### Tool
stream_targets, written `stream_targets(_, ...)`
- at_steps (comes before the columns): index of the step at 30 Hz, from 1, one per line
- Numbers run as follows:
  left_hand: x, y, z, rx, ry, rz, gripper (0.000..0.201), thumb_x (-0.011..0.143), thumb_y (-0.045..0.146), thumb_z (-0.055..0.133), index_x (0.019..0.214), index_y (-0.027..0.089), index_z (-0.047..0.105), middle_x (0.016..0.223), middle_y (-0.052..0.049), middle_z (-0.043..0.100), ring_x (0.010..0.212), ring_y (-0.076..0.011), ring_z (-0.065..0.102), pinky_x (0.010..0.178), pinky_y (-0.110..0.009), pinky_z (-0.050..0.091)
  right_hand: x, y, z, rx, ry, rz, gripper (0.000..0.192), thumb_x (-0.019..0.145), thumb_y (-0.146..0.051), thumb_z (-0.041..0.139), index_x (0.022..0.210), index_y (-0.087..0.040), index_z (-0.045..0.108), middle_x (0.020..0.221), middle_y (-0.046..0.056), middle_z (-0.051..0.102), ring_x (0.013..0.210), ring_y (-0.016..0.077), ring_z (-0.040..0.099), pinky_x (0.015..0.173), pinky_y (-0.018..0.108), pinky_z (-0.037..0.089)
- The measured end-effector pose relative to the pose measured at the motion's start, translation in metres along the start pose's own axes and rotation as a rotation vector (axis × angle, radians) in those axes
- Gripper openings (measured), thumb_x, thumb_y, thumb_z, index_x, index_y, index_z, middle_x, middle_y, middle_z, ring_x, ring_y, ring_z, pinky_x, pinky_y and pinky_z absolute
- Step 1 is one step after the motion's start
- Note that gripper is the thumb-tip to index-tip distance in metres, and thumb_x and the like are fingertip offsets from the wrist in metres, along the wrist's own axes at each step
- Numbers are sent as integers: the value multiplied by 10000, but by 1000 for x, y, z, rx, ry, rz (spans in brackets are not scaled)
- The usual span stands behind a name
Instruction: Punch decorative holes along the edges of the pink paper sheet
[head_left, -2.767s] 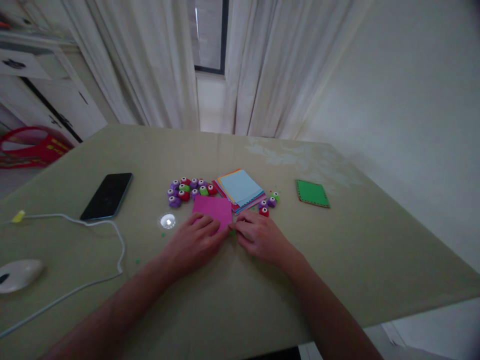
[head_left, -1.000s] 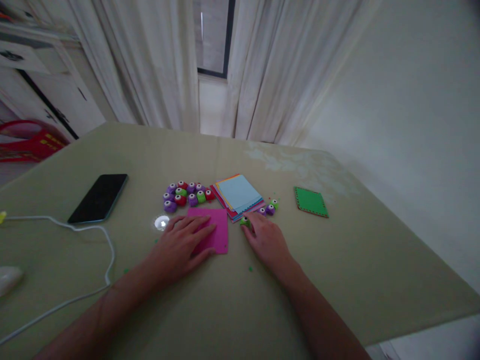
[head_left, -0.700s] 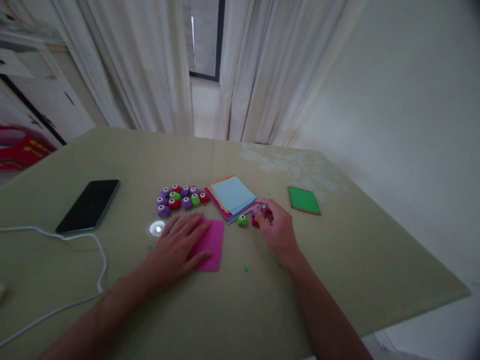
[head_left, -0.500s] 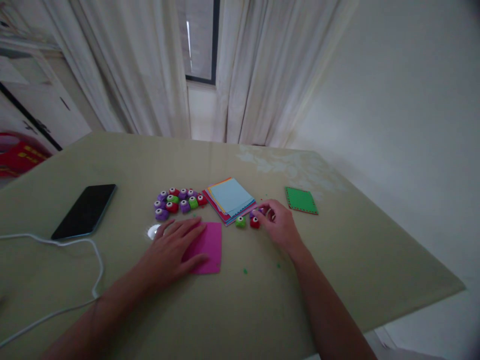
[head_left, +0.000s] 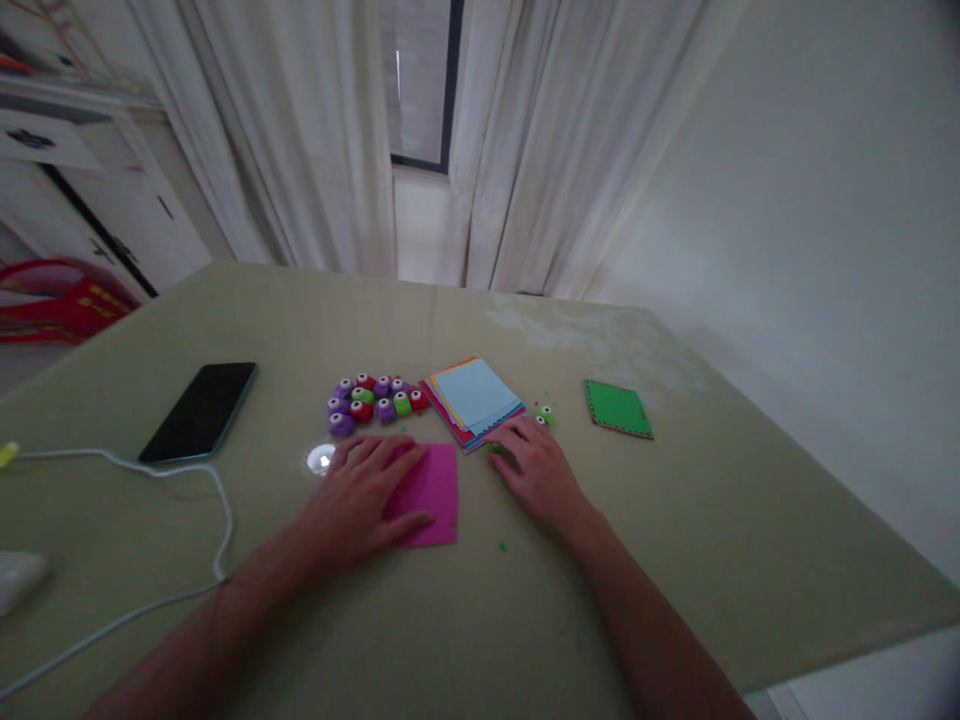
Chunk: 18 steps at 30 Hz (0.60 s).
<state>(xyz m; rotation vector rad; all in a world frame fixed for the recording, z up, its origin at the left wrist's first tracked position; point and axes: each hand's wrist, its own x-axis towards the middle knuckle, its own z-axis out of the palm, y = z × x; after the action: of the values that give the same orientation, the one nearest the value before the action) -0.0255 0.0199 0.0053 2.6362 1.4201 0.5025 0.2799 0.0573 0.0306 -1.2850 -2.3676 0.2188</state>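
Note:
My left hand (head_left: 371, 497) lies flat with spread fingers on a pink square of paper (head_left: 439, 495), pinning it to the table. Curled fingers of my right hand (head_left: 536, 470) close around a small green craft punch (head_left: 495, 449), which shows only in part between thumb and fingertips. Beyond those fingers, another green punch (head_left: 547, 413) with a white round top peeks out. A stack of coloured paper squares (head_left: 480, 395), pale blue uppermost, lies just past my right fingertips. Purple, red and green punches (head_left: 361, 411) stand grouped past my left hand.
On the right lies a green paper square (head_left: 619, 407) with a patterned edge. A black phone (head_left: 199, 412) and a white cable (head_left: 225, 510) are on the left, along with a white object (head_left: 19, 578) at the frame edge. Green paper bits (head_left: 502, 546) dot the table (head_left: 465, 640).
My right hand has moved left and nearer, from a purple punch to the green one. My left hand stays on the pink paper. The camera view has shifted slightly left.

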Motion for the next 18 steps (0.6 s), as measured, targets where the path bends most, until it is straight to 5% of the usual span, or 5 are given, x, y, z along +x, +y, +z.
stream_targets(4,1,2,-3,-17,-19,-10,756,977,716,610,1550,227,557,1495,-145,626,1342,-381,567,1177,-587,341,1,0,5,-107,81,111,121,963,-160,731,1073,-203,755,1155,121,695,1118,317,616,1028,481,487)
stream_targets(8,3,4,-2,-35,-1,-19,744,970,699,637,1531,216,571,1477,-145,632,1334,-380,569,1159,-574,364,14,-19,6,-171,97,86,169,999,-215,714,1163,-200,755,1215,137,697,1142,331,605,1046,497,463)
stream_targets(14,2,5,-3,-28,5,-13,722,957,707,644,1479,210,609,1459,-156,637,1295,-396,584,1125,-582,387,83,-59,19,-167,-49,-62,313,1058,-245,624,1362,-188,676,1324,132,706,1224,320,597,1035,456,471)
stream_targets(18,1,6,-4,-8,3,-15,717,955,698,651,1458,188,619,1457,-173,638,1286,-412,596,1124,-601,378,123,-67,33,-188,-134,-76,227,1027,-182,636,1238,-173,720,1216,143,761,1202,312,630,1030,426,461)
